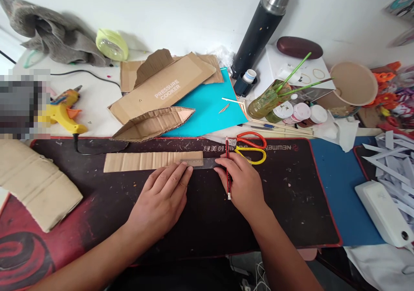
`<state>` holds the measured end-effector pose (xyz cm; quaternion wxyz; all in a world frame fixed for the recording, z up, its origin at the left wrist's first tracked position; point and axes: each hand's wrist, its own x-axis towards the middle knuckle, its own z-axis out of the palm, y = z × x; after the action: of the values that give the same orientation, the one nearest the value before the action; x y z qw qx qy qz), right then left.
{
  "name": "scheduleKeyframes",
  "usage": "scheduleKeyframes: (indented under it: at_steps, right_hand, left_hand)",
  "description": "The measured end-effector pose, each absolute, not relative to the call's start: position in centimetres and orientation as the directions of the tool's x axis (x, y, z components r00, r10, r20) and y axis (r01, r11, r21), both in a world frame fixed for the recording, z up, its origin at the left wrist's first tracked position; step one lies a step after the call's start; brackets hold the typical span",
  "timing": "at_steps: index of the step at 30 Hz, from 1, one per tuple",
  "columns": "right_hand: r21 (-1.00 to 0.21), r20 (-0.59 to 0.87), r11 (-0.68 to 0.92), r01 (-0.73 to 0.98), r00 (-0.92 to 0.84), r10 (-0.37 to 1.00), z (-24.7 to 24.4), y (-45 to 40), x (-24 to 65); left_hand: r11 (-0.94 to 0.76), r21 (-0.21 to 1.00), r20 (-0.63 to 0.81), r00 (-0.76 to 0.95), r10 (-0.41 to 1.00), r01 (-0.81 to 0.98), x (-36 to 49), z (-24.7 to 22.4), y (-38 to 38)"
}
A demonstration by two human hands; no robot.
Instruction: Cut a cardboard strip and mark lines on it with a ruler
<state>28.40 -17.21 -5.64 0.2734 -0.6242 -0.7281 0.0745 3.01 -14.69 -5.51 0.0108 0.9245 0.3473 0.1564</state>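
A narrow cardboard strip (145,161) lies across the dark mat, and a clear ruler (207,163) overlaps its right end. My left hand (164,192) lies over the strip's lower edge and the ruler, fingers stretched out and fingertips resting on them. At the ruler's other end, my right hand (242,179) touches it with thumb and index finger. A red and black pencil (228,170) is tucked in the same hand, its eraser end towards me. Just beyond that hand lie scissors (255,141) with one red and one yellow handle.
Behind the mat (274,226) sit a boat-shaped cardboard piece (152,125), cardboard sheets (168,84) and a blue sheet (207,103). A yellow glue gun (64,114) is at left, near bent cardboard (42,187). A black thermos (258,32) and paint jars (300,112) stand back right.
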Motion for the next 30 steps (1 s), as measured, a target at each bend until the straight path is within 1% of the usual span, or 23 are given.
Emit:
scheduleKeyframes:
  at_steps: [30]
  right_hand:
    - [-0.470, 0.318, 0.225, 0.853, -0.074, 0.945, -5.55, -17.07, 28.44]
  left_hand:
    - [-0.760, 0.124, 0.282, 0.712, 0.643, 0.638, 3.19, -5.20, -14.62]
